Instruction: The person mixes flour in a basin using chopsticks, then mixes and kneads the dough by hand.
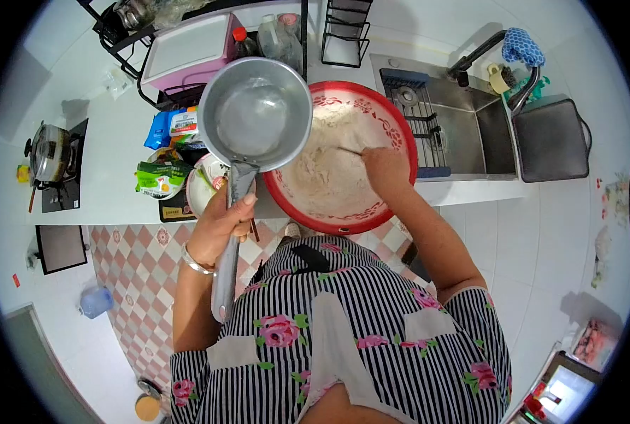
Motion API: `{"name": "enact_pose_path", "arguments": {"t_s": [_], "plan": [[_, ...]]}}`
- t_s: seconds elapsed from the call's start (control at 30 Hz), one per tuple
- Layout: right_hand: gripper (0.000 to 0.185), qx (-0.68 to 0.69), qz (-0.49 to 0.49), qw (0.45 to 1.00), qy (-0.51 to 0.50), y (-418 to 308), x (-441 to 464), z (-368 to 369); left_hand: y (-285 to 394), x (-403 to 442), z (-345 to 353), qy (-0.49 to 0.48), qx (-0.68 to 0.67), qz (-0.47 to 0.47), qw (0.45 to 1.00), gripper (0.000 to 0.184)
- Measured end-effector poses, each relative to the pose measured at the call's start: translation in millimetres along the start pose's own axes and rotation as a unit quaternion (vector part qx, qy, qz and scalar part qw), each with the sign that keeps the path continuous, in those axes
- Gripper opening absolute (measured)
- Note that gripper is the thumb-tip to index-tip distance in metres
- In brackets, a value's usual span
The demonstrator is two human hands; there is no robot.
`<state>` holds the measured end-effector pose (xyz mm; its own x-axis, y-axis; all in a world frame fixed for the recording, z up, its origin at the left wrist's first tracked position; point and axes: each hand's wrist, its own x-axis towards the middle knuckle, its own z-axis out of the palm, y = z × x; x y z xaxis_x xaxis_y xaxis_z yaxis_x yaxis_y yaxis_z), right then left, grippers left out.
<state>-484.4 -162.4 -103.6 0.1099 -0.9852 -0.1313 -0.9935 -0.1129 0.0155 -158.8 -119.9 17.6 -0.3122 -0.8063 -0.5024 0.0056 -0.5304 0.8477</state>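
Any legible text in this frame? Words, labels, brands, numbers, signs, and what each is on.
No text reads with certainty.
Blue-and-white packet: print on the white label, too small to read.
Green packet: print, too blurred.
Black-and-gold item at the counter edge: marks, too blurred.
Metal saucepan and red-rimmed basin: no legible text.

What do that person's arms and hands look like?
The left hand has no glove, just a thin, shiny, silver-coloured bangle around its wrist. The right hand shows no glove or bangle. The short, black-and-white striped cloth sleeves have pink flowers.
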Motion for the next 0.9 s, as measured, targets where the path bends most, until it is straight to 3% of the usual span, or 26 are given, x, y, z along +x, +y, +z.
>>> {"name": "enact_pose_path", "arguments": {"t_s": [0.17,0.27,0.43,0.57,0.77,0.9], "plan": [[0.017,0.011,0.109,0.99,0.083,10,18,-32,1,1,2,0.006,-0.016,-0.005,1.0,0.038],[0.016,-0.009,0.054,0.995,0.08,7,22,-2,-1,-1,7,0.007,-0.013,0.004,1.0,0.041],[0.016,0.045,-0.017,0.999,0.01,-25,-33,-17,-3,4,2,-0.004,-0.011,0.013,1.0,0.037],[0.016,0.039,-0.098,0.987,-0.121,-34,-77,-33,-2,4,2,-0.011,-0.01,0.017,1.0,0.038],[0.018,0.02,0.024,0.999,-0.015,-12,-26,-9,4,4,5,-0.003,-0.022,-0.002,1.0,0.032],[0.021,0.028,0.11,0.993,0.026,18,-18,-38,1,1,2,0.006,-0.01,-0.002,1.0,0.032]]}}
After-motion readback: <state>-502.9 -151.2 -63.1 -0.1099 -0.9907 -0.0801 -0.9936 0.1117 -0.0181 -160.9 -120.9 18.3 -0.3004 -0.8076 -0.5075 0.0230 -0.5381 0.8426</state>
